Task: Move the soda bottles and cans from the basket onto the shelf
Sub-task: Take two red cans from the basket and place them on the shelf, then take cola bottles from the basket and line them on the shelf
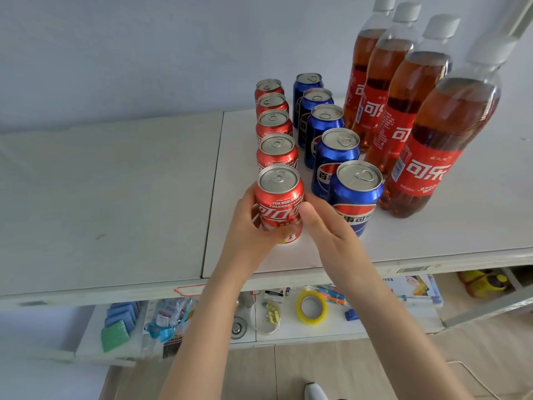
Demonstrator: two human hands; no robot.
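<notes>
Head view: both hands are on the front red can [279, 203], which stands upright on the shelf [115, 197], near its front edge and just right of the panel seam.

- Left hand [248, 235]: wrapped round the can from 9 o'clock, thumb across the lower label, fingers curled on it.
- Right hand [331, 232]: cups the can from 3 o'clock, thumb on the label. Its fingers are hidden behind the can, between it and the nearest blue can.
- Four more red cans [274, 125] run in single file from the held can toward 12 o'clock, upright and close-packed.
- Five blue cans [336, 151] form a parallel row at 3 o'clock of the red row, with a small gap between rows.
- Four cola bottles [409, 116], with red labels and white caps, stand upright in a third row at 3 o'clock of the blue cans.
- The lower shelf [375, 324] at 6 o'clock holds small clutter, including a yellow tape roll [311, 307].
- The basket is out of frame.
</notes>
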